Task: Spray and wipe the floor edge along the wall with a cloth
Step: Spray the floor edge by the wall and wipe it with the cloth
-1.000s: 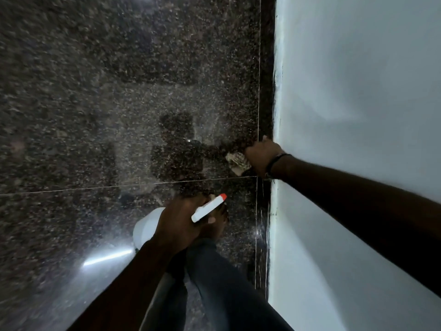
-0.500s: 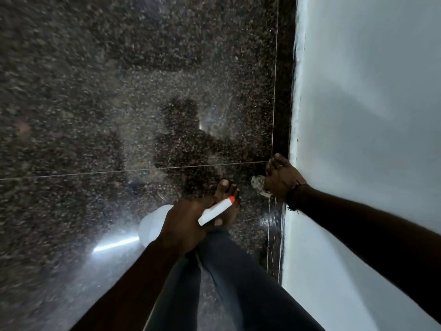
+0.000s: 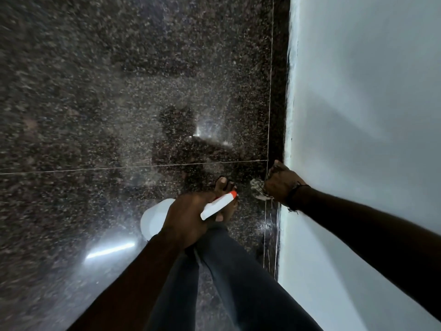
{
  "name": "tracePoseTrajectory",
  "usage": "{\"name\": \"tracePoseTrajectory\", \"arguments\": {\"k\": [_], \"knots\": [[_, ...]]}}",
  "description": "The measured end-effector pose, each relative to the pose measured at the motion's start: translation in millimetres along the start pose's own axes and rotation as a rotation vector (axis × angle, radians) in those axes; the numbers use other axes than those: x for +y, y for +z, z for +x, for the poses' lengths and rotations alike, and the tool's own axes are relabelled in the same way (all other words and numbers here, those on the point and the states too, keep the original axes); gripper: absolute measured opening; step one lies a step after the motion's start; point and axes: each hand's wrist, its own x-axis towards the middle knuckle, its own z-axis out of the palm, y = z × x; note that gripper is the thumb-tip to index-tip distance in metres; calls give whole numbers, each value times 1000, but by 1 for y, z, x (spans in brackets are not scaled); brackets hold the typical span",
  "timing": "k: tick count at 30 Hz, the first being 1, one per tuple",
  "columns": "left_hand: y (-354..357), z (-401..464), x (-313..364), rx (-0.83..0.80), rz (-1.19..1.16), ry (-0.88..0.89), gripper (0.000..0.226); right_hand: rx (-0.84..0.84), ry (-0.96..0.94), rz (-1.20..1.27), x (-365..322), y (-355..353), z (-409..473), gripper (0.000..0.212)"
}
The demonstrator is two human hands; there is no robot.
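Polished speckled floor (image 3: 119, 91) meets a white wall (image 3: 358, 115) on our right. We see the cloth (image 3: 257, 191) bunched in the right hand (image 3: 280, 186), now drawn nearer along the floor edge (image 3: 276, 115), past the tile joint, so wiping proceeds. The left hand (image 3: 188, 217) grips the spray bottle (image 3: 218, 205), idle.

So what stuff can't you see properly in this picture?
All from the head view:
- Cloth: mostly hidden inside the right hand; only a crumpled bit pokes out.
- Spray bottle: the left hand covers its trigger and neck; any label is hidden.
- Floor edge by the wall: too dark to tell whether it is wet or dirty.
- Foot: partly behind the bottle.
- Both arms and the legs: cut off by the bottom and right edges.
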Motion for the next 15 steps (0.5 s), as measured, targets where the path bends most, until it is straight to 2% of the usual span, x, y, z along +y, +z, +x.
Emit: {"name": "tracePoseTrajectory", "arguments": {"k": [2, 4, 5, 8, 10, 15], "knots": [[5, -5, 1, -4, 41, 48, 45, -134, -28, 130, 1, -22, 0, 22], [7, -8, 1, -7, 54, 40, 30, -203, 15, 298, 4, -38, 1, 28], [8, -10, 2, -11, 61, 22, 21, -160, 66, 390, 9, -41, 3, 30], [12, -19, 6, -11, 144, 16, 12, 56, 260, 594, 25, -42, 13, 33], [11, -26, 6, 0, 110, 40, 12, 167, 345, 621, 31, -48, 10, 37], [15, -40, -13, -12, 89, 101, 23, 222, 228, 439, 26, -58, 7, 38]]}}
